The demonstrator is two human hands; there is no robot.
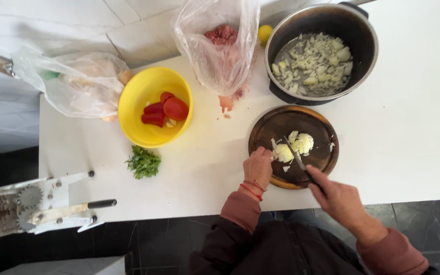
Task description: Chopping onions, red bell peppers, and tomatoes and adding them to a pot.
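Resting on the round wooden cutting board (281, 125), a chopped onion (283, 153) is pinched by the left hand (258, 167) fingers; a knife (297, 159) is gripped by the right hand (338, 196) fingers.

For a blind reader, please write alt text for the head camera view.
A person's left hand steadies an onion piece on a round wooden board while the right hand cuts it with a knife. Nearby stand a pot of chopped onion, a yellow bowl of tomatoes and a bag of minced meat.
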